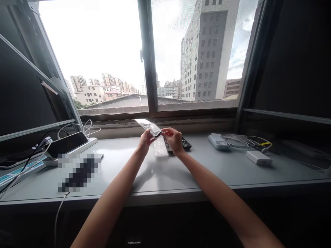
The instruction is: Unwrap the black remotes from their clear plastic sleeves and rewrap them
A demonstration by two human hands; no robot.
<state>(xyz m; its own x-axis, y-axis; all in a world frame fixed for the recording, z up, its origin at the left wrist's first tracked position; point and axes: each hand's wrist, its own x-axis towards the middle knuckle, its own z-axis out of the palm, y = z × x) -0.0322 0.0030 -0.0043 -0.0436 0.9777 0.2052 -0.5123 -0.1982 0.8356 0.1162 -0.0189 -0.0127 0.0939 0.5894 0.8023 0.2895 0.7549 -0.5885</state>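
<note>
My left hand [145,140] is closed around a clear plastic sleeve [153,128], held above the desk near the window. A small dark item [157,134] shows at the sleeve's near right end; its kind is too small to make out. The fingers of my right hand [173,139] are pinched together at that same end. Just below the hands, a whitish translucent plastic packet [161,148] lies on the desk. Beside it is a black keyboard [186,143], partly hidden by my right hand.
The grey desk [170,175] runs below a window. At right lie a white power bank [218,141], a white box-like device [258,157] and coiled cables [240,140]. At left are a dark-screened device [66,146], a power strip [20,174] and a blurred-out dark object [81,174].
</note>
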